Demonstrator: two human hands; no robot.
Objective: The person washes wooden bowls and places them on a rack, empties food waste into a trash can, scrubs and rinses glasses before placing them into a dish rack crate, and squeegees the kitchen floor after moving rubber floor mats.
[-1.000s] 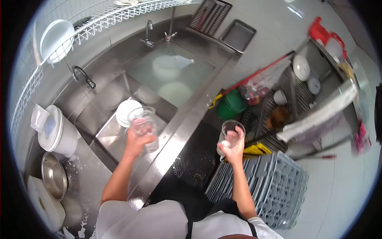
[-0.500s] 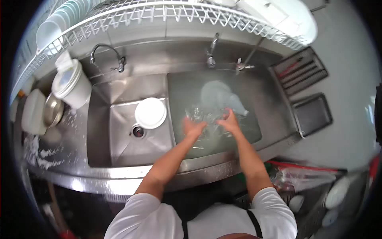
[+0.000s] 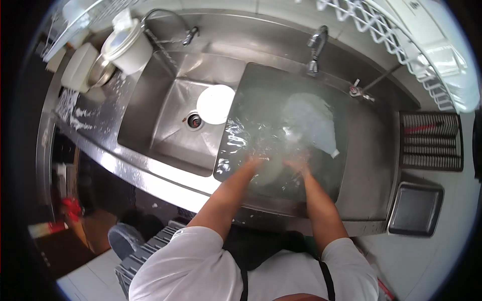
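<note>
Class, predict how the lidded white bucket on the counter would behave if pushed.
The bucket may slide, since the metal counter beside it looks wet. Smooth and evenly rounded, it seems stiff rather than floppy. The white item on its lid might fall off.

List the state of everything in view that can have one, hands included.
Left hand: in cloudy water, grip unclear
Right hand: in the water, grip unclear
Right basin: filled
Left basin: no standing water visible
White dish: unsubmerged, in the left basin
Left faucet: apparently running, thin stream
Right faucet: no stream visible
White bucket: lid on
</note>
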